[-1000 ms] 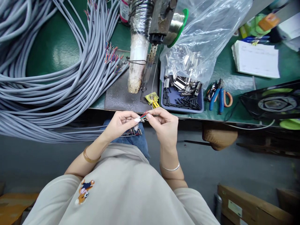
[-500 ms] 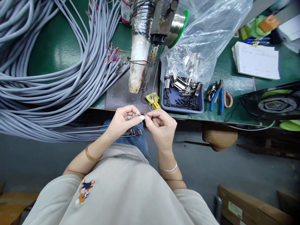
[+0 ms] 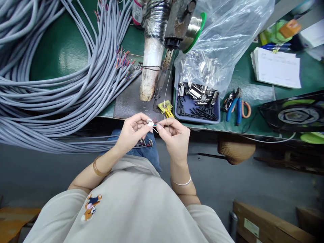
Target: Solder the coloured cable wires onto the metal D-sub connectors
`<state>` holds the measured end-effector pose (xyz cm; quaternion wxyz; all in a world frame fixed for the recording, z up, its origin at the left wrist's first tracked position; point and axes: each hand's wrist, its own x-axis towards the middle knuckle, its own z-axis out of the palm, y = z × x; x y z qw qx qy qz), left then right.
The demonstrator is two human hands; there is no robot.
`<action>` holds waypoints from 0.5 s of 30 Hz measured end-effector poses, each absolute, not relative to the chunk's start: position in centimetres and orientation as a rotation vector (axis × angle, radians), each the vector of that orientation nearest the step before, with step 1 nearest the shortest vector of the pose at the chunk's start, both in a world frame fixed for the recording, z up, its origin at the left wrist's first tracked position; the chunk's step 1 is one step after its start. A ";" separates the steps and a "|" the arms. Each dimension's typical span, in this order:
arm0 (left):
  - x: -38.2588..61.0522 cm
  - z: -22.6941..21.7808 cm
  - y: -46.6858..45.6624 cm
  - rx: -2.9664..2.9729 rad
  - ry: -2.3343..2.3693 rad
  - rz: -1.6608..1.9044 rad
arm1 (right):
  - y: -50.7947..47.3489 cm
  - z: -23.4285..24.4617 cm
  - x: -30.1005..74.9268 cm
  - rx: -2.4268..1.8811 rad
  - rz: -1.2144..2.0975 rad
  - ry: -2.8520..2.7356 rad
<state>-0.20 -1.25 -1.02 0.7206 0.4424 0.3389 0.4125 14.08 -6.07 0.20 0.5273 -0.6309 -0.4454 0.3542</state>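
Observation:
Thin coloured wires (image 3: 155,125) stretch between my two hands at the table's front edge. My left hand (image 3: 136,129) is closed, pinching them between thumb and forefinger. From the right, my right hand (image 3: 174,135) pinches the wire ends, fingers curled. Below the left hand, finished-looking connectors (image 3: 146,143) on grey cables lie over my lap. Just beyond my hands stand a soldering iron (image 3: 162,74) pointing down and a white, scorched wrapped tube (image 3: 149,77). A strand of solder wire (image 3: 167,91) hangs from the spool (image 3: 191,33) toward my right hand.
Grey cables (image 3: 83,87) with stripped ends cover the left of the green table. A blue tray (image 3: 197,118) holds metal connectors and black sleeves under a plastic bag (image 3: 222,40). Pliers (image 3: 238,106), a paper stack (image 3: 277,67) and a fan (image 3: 298,113) are at the right.
The wires between my fingers have shifted; blue and white ones now show beside the red. Both hands stay in nearly the same place, still pinching.

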 end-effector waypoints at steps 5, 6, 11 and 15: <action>0.0 -0.7 -1.5 1.062 0.802 0.968 | -6.3 0.3 13.9 -1.483 0.753 -1.143; 0.1 -0.7 -1.5 1.078 0.817 0.983 | -6.3 0.2 13.9 -1.474 0.761 -1.144; 0.3 -0.4 -1.6 1.121 0.843 1.030 | -6.4 0.0 13.7 -1.419 0.916 -1.079; 0.2 -0.1 -1.7 1.121 0.864 1.010 | -6.4 0.1 13.8 -1.402 1.022 -1.047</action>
